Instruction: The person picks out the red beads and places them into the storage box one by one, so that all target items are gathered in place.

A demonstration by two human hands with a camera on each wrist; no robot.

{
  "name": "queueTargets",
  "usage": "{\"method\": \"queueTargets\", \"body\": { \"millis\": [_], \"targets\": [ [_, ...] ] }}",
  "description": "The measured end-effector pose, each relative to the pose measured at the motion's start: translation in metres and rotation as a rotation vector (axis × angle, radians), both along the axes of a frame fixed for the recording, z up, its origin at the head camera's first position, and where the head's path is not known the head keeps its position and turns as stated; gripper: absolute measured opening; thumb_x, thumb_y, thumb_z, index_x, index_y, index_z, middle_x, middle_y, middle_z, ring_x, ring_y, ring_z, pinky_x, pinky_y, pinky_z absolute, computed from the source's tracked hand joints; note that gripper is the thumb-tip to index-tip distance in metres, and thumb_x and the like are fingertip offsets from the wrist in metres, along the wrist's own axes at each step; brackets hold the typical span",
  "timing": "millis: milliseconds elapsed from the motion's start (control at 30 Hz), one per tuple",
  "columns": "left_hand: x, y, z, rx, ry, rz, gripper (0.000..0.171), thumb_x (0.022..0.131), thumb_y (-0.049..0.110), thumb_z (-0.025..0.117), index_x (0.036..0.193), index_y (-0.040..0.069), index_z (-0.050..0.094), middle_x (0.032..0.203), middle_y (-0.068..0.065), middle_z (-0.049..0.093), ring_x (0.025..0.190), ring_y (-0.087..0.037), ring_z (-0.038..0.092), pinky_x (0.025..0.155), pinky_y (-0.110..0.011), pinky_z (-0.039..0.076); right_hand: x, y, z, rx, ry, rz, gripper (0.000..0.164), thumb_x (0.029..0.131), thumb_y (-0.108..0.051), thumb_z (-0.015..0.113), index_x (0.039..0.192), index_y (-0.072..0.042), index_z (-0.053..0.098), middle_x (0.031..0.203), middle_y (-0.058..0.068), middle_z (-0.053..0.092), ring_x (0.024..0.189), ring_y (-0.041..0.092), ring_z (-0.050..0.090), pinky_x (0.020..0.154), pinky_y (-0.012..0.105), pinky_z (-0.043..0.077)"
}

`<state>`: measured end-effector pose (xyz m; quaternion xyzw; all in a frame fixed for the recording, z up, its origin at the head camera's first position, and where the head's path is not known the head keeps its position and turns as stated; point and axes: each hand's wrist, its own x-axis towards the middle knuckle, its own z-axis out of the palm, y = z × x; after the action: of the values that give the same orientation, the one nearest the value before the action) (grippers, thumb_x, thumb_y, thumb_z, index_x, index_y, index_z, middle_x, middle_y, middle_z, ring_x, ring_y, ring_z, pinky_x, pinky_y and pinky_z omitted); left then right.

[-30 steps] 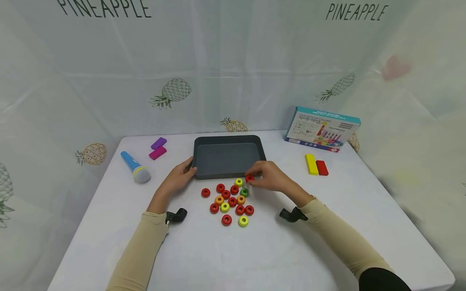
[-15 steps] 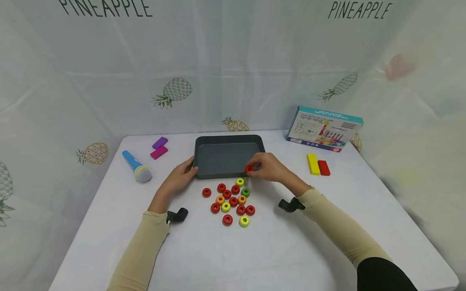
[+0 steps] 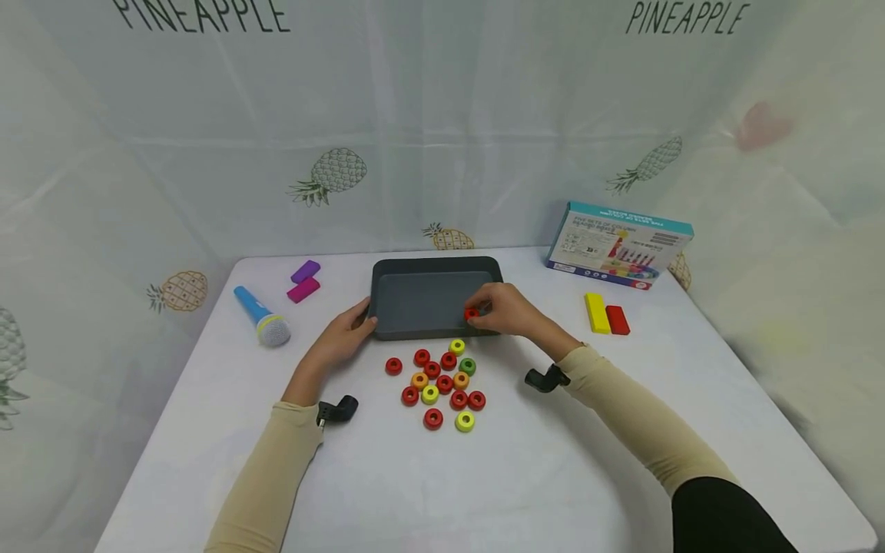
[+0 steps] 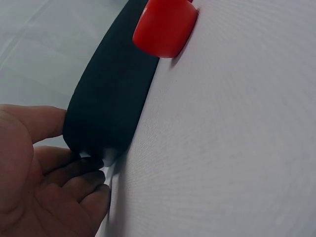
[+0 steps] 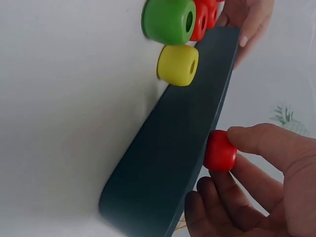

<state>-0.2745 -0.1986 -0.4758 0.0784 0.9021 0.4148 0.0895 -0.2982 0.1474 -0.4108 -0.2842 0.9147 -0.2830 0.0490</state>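
Observation:
The dark grey tray [image 3: 422, 299] lies on the white table, with my left hand [image 3: 336, 338] gripping its near left corner. In the left wrist view the thumb meets the tray wall [image 4: 106, 94] from one side and the curled fingers from the other. Over the tray's right front part, my right hand [image 3: 508, 309] pinches a red bead [image 5: 220, 151] between thumb and fingers. In front of the tray lie several loose beads: red ones [image 3: 432, 418], yellow ones [image 3: 465, 421], orange ones [image 3: 419, 380] and a green one [image 3: 467, 366].
A blue toy microphone [image 3: 263, 316] and a purple block [image 3: 305, 271] with a magenta block [image 3: 303, 289] lie to the left. At right are a yellow block [image 3: 598, 313], a red block [image 3: 618, 319] and a printed box [image 3: 618, 246].
My right hand has carried the red bead from the tray's near edge, beside the loose beads, up and over the tray. My left hand keeps its grip on the tray corner.

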Motion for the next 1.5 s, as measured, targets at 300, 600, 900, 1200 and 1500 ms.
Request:
{"method": "queueTargets", "body": {
  "millis": [300,600,900,1200,1500],
  "targets": [
    [0.0,0.001,0.003,0.002,0.024,-0.012,0.065,0.108,0.038,0.046,0.163,0.015,0.02,0.168,-0.012,0.025,0.154,-0.036,0.027,0.125,-0.052,0.026,-0.011,0.001,-0.002,0.02,-0.014,-0.036,0.028,0.087,-0.014,0.078,0.113,-0.003,0.077,0.111,0.011,0.074,0.099,0.023,0.067,0.088,0.039,0.06],
    [0.0,0.002,0.004,0.019,0.027,-0.013,0.064,0.108,0.036,0.047,0.163,0.014,0.021,0.168,-0.012,0.026,0.154,-0.035,0.027,0.126,-0.051,0.025,-0.018,0.004,-0.009,0.03,-0.024,-0.034,0.03,0.087,-0.012,0.077,0.115,-0.001,0.076,0.114,0.013,0.074,0.104,0.026,0.066,0.089,0.04,0.059],
    [-0.001,0.001,0.002,0.028,0.027,-0.021,0.064,0.108,0.035,0.047,0.163,0.014,0.021,0.167,-0.013,0.026,0.154,-0.036,0.026,0.126,-0.052,0.025,-0.018,0.004,-0.011,0.06,-0.082,-0.065,0.033,0.088,-0.013,0.077,0.118,-0.002,0.075,0.118,0.014,0.074,0.109,0.027,0.066,0.096,0.045,0.057],
    [0.001,0.0,0.001,0.018,0.008,-0.012,0.065,0.108,0.037,0.047,0.163,0.015,0.021,0.168,-0.012,0.026,0.154,-0.036,0.027,0.126,-0.052,0.025,-0.017,0.001,-0.018,0.057,-0.102,-0.085,0.032,0.088,-0.011,0.076,0.118,0.0,0.074,0.119,0.015,0.073,0.106,0.027,0.064,0.096,0.043,0.058],
    [0.001,-0.001,0.001,0.029,0.01,-0.015,0.065,0.108,0.037,0.047,0.163,0.015,0.021,0.168,-0.012,0.026,0.153,-0.036,0.029,0.126,-0.052,0.025,-0.018,0.001,-0.019,0.073,-0.1,-0.071,0.031,0.088,-0.01,0.075,0.118,-0.001,0.074,0.119,0.015,0.073,0.109,0.028,0.065,0.098,0.046,0.056]
  ]
}}
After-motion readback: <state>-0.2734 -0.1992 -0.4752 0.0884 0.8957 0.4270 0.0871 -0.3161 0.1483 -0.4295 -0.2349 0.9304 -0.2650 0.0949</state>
